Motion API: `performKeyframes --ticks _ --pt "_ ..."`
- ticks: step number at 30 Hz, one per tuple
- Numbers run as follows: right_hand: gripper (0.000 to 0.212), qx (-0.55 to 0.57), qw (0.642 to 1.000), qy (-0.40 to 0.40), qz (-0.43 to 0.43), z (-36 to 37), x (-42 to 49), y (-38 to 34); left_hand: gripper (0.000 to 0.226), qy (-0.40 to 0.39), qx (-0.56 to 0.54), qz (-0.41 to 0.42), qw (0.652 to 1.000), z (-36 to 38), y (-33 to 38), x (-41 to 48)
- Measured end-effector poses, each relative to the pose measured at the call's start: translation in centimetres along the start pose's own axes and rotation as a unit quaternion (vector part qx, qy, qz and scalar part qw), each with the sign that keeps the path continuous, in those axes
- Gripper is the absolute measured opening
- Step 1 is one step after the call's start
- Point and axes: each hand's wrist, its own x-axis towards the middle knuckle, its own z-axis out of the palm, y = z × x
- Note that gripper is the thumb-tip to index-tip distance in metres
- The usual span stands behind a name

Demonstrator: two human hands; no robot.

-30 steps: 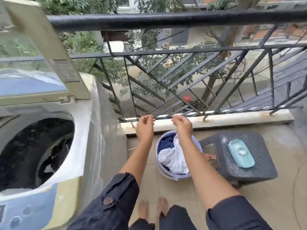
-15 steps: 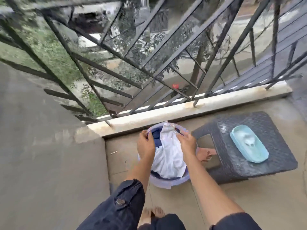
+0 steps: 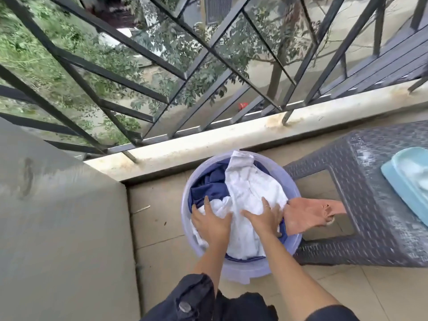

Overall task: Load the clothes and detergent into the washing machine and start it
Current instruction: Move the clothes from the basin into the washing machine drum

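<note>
Both hands have dropped from pinching the top edge of the white cloth [image 3: 250,193] to the pile in the basin [image 3: 240,272]. The left hand [image 3: 212,224] and right hand [image 3: 264,218] now press flat, fingers spread, gripping nothing. They are probably gathering the clothes to lift the whole load out.

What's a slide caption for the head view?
Left hand and right hand rest on white and blue clothes in a basin beside a stool, by the balcony railing.
</note>
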Motion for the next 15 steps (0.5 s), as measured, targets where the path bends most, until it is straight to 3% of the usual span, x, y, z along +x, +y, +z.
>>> performKeyframes --ticks 3,8,11,15 --pt "0.104 -0.068 0.997 -0.029 -0.006 1.6 -0.4 0.5 0.095 -0.032 0.053 0.037 0.997 0.9 -1.2 0.1" --pt "0.040 -0.075 0.994 0.036 -0.070 3.0 0.1 1.4 0.097 0.017 0.022 0.064 0.998 1.1 -2.2 -0.4" --pt "0.036 0.006 0.996 0.041 -0.080 2.5 -0.6 0.8 0.086 0.057 -0.051 0.011 0.997 0.5 -1.2 -1.3" --pt "0.019 0.221 0.975 -0.002 -0.031 -0.2 -3.5 -1.0 0.047 0.060 -0.069 -0.008 0.996 -1.3 0.6 -3.0"
